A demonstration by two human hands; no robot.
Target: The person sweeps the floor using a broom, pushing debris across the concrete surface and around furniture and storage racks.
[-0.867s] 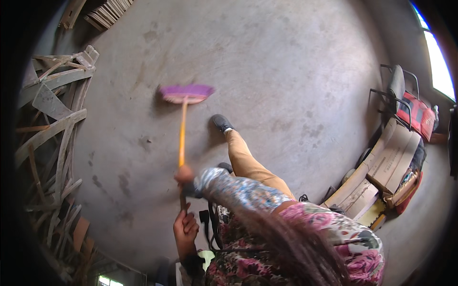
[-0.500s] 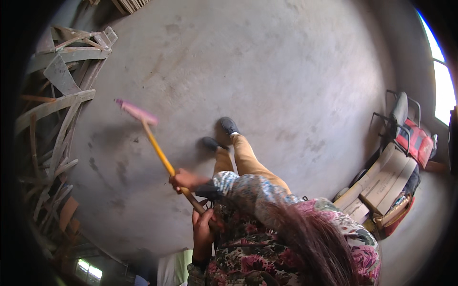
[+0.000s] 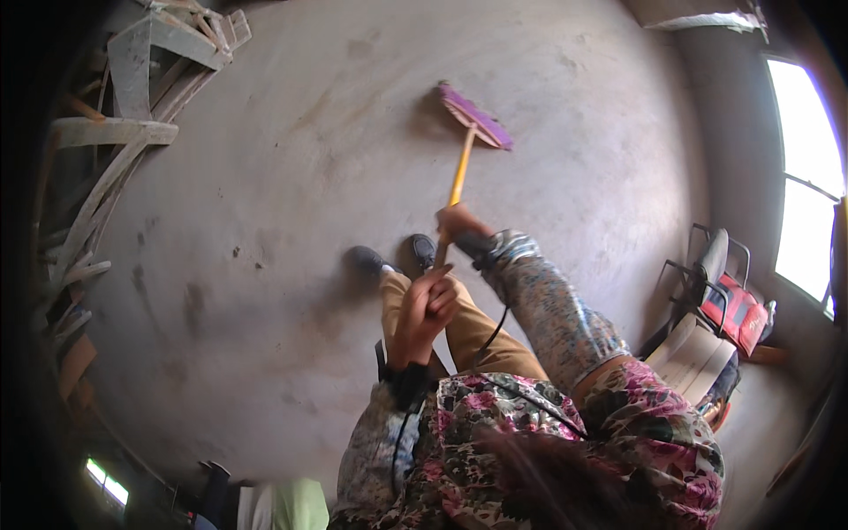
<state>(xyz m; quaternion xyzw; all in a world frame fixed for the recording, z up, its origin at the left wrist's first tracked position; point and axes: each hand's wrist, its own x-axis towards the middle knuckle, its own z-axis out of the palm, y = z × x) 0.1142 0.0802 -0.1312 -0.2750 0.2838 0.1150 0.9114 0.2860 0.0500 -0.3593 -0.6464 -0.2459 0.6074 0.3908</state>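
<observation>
A broom (image 3: 463, 168) with a purple head and a yellow handle reaches out ahead of me, its head at the far end of the handle over the grey floor. Whether its bristles touch the floor I cannot tell. My right hand (image 3: 461, 224) is wrapped round the handle partway down. Nearer my body, my left hand (image 3: 427, 307) grips the upper end of the same handle, and its fingers hide part of it. Both hands are in front of my legs, above my dark shoes (image 3: 369, 260).
Worn wooden frames (image 3: 132, 132) are piled along the left side. To the right, beneath a bright window (image 3: 806, 177), stand a metal-framed chair (image 3: 715, 261), a red bag (image 3: 740, 311) and flattened cardboard (image 3: 693, 358). Pale green cloth (image 3: 299, 505) shows at the lower left.
The broom has swung from my left across to straight ahead and slightly right, with both hands still on its handle. My view has shifted, and my feet appear in a different stance.
</observation>
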